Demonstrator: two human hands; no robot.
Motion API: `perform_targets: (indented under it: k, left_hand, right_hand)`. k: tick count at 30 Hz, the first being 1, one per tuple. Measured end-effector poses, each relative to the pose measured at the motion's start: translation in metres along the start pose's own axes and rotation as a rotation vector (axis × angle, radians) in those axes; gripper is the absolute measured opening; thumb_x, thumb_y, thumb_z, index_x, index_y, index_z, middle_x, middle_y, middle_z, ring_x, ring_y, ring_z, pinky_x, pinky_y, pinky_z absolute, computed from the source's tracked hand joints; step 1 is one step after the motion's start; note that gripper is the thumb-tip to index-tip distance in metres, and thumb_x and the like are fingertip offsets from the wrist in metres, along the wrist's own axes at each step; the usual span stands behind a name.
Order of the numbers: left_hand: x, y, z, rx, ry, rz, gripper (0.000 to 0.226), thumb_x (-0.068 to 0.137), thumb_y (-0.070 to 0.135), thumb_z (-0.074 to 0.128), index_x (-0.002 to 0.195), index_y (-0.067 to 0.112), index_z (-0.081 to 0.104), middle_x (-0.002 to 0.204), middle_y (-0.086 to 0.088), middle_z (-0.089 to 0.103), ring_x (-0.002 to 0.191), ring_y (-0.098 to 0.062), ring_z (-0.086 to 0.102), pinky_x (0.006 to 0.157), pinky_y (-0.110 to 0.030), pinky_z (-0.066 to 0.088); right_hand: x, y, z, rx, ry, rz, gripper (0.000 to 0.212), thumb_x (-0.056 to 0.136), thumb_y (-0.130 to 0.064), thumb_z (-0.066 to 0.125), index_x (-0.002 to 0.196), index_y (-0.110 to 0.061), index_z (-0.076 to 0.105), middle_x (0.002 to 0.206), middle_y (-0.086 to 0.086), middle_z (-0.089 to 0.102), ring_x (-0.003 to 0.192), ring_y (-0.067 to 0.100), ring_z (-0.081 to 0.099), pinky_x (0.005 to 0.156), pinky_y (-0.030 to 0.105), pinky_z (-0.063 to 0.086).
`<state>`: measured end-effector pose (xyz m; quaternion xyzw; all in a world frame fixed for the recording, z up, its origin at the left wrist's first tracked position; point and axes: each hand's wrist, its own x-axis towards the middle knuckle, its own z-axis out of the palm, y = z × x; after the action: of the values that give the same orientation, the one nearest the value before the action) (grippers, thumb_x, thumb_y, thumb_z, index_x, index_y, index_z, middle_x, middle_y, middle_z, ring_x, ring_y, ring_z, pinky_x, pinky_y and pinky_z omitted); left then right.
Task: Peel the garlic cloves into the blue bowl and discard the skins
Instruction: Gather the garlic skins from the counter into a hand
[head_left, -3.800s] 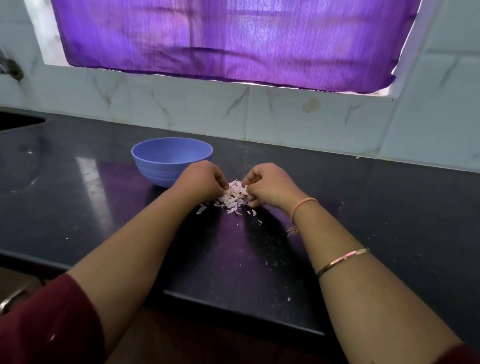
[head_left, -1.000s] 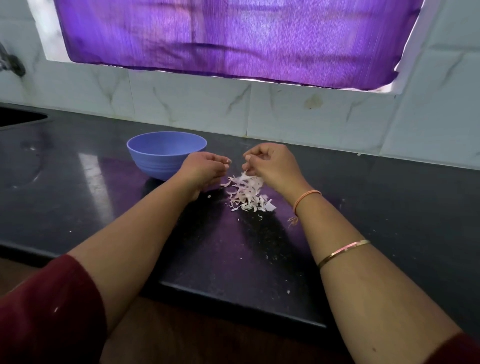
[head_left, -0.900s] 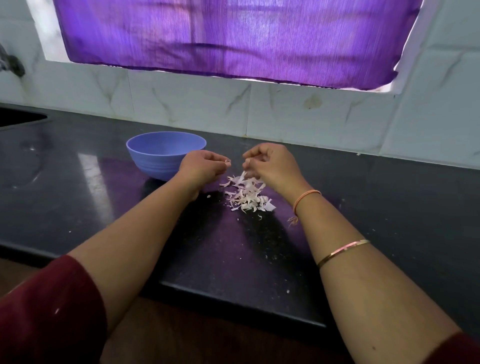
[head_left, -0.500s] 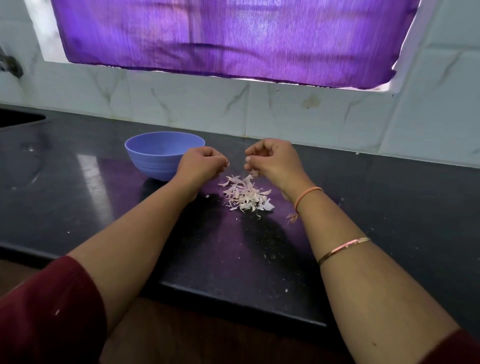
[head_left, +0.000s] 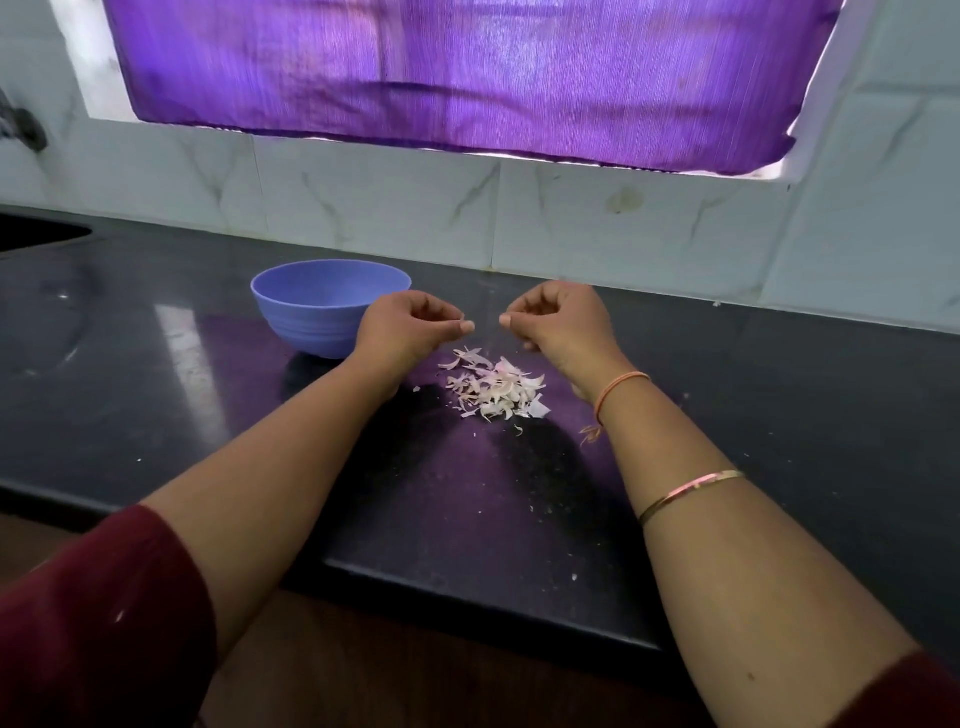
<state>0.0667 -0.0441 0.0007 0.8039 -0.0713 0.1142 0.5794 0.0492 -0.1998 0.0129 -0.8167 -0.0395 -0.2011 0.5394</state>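
Two bare forearms reach over a dark, glossy surface (head_left: 156, 395). The left hand (head_left: 410, 327) and right hand (head_left: 558, 325) hover close together, not touching, just above a small pile of pale garlic skins (head_left: 493, 387). On both hands the fingers are curled together, thumb tip against forefinger; nothing is visibly pinched between them. The blue bowl (head_left: 311, 319) stands just beside the left hand, on its far left; its contents are hidden. A purple curtain (head_left: 467, 67) hangs above the white tiled wall.
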Motion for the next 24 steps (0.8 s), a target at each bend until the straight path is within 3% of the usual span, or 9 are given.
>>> perform_targets:
  k: [4, 7, 9, 11, 14, 16, 18, 21, 24]
  left_hand:
    - [0.002, -0.001, 0.006, 0.080, -0.027, 0.036, 0.020, 0.092, 0.011, 0.052, 0.108, 0.013, 0.066, 0.113, -0.004, 0.066, 0.094, -0.011, 0.057, 0.083, -0.027, 0.046]
    - [0.002, -0.002, 0.014, 0.164, -0.178, 0.011, 0.035, 0.098, 0.020, 0.042, 0.130, 0.010, 0.053, 0.134, -0.008, 0.054, 0.123, -0.020, 0.048, 0.102, -0.029, 0.035]
    - [0.000, -0.002, 0.016, 0.192, -0.261, 0.010, 0.032, 0.099, 0.022, 0.038, 0.121, 0.011, 0.057, 0.128, -0.011, 0.057, 0.123, -0.027, 0.049, 0.107, -0.038, 0.033]
    - [-0.001, -0.003, 0.015, 0.079, -0.279, 0.005, 0.029, 0.098, 0.021, 0.037, 0.103, 0.010, 0.063, 0.111, -0.015, 0.065, 0.109, -0.031, 0.059, 0.101, -0.042, 0.043]
    - [-0.002, 0.003, 0.016, -0.091, -0.245, -0.042, 0.037, 0.100, 0.019, 0.035, 0.108, -0.003, 0.063, 0.104, -0.019, 0.067, 0.089, -0.025, 0.065, 0.073, -0.020, 0.053]
    - [-0.001, 0.005, 0.016, -0.100, -0.180, -0.034, 0.037, 0.101, 0.021, 0.035, 0.106, -0.003, 0.063, 0.102, -0.017, 0.067, 0.081, -0.019, 0.064, 0.070, -0.019, 0.052]
    - [0.000, 0.003, 0.014, -0.078, -0.154, -0.002, 0.037, 0.101, 0.023, 0.035, 0.104, 0.002, 0.065, 0.104, -0.012, 0.067, 0.089, -0.018, 0.064, 0.073, -0.023, 0.049]
    - [-0.002, 0.000, 0.015, 0.047, -0.290, -0.011, 0.040, 0.101, 0.029, 0.031, 0.116, 0.007, 0.061, 0.113, -0.004, 0.064, 0.104, -0.014, 0.058, 0.077, -0.021, 0.042]
    - [-0.006, 0.001, 0.020, -0.126, -0.371, -0.092, 0.035, 0.101, 0.027, 0.031, 0.109, 0.007, 0.058, 0.120, -0.008, 0.058, 0.102, -0.013, 0.058, 0.084, -0.023, 0.040]
  right_hand:
    - [-0.007, 0.003, 0.005, -0.189, -0.160, 0.091, 0.023, 0.088, -0.001, 0.049, 0.099, -0.008, 0.067, 0.100, 0.001, 0.064, 0.086, 0.008, 0.055, 0.078, 0.023, 0.040]
    - [-0.010, 0.000, 0.010, -0.283, -0.297, 0.119, 0.039, 0.089, 0.002, 0.040, 0.123, -0.006, 0.057, 0.128, 0.008, 0.056, 0.117, 0.019, 0.051, 0.089, 0.022, 0.035]
    - [-0.010, -0.003, 0.013, -0.278, -0.343, 0.121, 0.037, 0.089, 0.002, 0.040, 0.120, -0.005, 0.058, 0.122, 0.012, 0.060, 0.112, 0.022, 0.055, 0.091, 0.026, 0.040]
    - [-0.008, -0.005, 0.015, -0.231, -0.337, 0.116, 0.030, 0.087, 0.002, 0.043, 0.107, -0.005, 0.065, 0.099, 0.011, 0.069, 0.088, 0.020, 0.064, 0.077, 0.026, 0.050]
    - [-0.003, -0.005, 0.011, -0.127, -0.190, 0.125, 0.030, 0.086, 0.001, 0.043, 0.075, -0.014, 0.066, 0.082, 0.011, 0.069, 0.083, 0.028, 0.067, 0.080, 0.043, 0.056]
    - [-0.001, -0.003, 0.007, -0.050, -0.104, 0.138, 0.033, 0.086, 0.001, 0.038, 0.070, -0.015, 0.062, 0.078, 0.006, 0.066, 0.084, 0.024, 0.066, 0.085, 0.040, 0.055]
    - [-0.003, -0.002, 0.004, -0.040, -0.098, 0.148, 0.033, 0.087, 0.002, 0.037, 0.074, -0.014, 0.063, 0.080, 0.003, 0.065, 0.085, 0.020, 0.064, 0.086, 0.035, 0.054]
    - [-0.006, 0.000, 0.005, -0.153, -0.188, 0.153, 0.029, 0.089, -0.001, 0.040, 0.097, -0.009, 0.067, 0.108, 0.009, 0.066, 0.106, 0.023, 0.058, 0.098, 0.037, 0.045]
    - [-0.009, 0.001, 0.012, -0.203, -0.282, 0.174, 0.031, 0.090, -0.006, 0.040, 0.114, -0.008, 0.059, 0.118, 0.012, 0.060, 0.111, 0.024, 0.054, 0.100, 0.040, 0.041]
